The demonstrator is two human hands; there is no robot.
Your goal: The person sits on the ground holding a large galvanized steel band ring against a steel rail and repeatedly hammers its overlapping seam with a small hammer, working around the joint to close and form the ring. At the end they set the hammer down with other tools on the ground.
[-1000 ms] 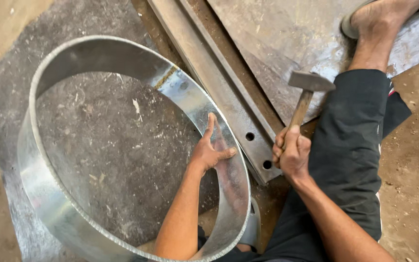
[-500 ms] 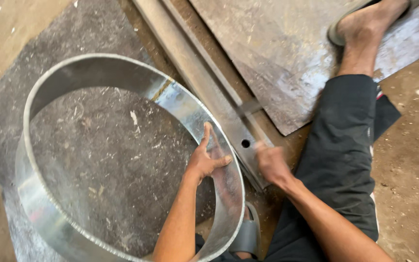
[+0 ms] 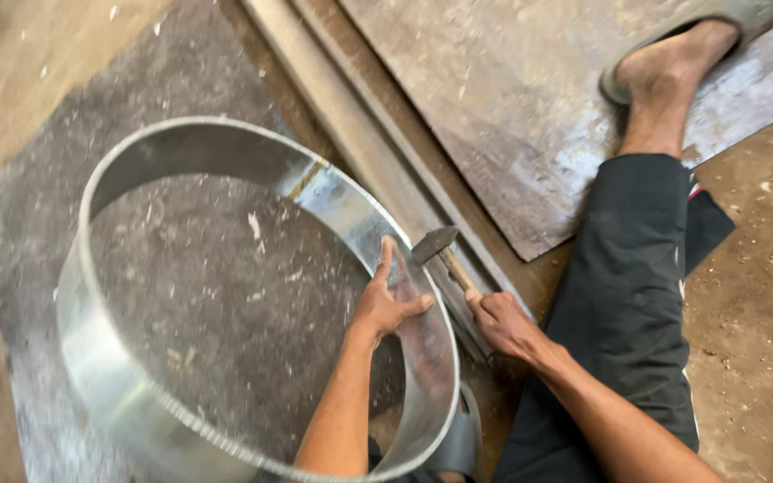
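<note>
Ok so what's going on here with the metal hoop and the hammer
A person sits on the ground working on a wide sheet-metal ring that stands on a grey slab. The left hand presses flat against the inside of the ring's wall. The right hand grips a wooden-handled hammer, its head right at the ring's outer face beside the left hand. A long steel bar lies alongside.

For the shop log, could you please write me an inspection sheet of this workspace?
Surface: dirt floor with a grey slab under the work.
Job's things: wide sheet-metal ring standing on its edge; hammer with its head at the ring's rim.
Clutter: metal rail, worn metal sheet.
Hands: left hand pressed on the ring's inner wall; right hand grips the hammer handle.
Cables: nothing seen.
Surroundings: person's leg in dark trousers, sandalled foot.
</note>
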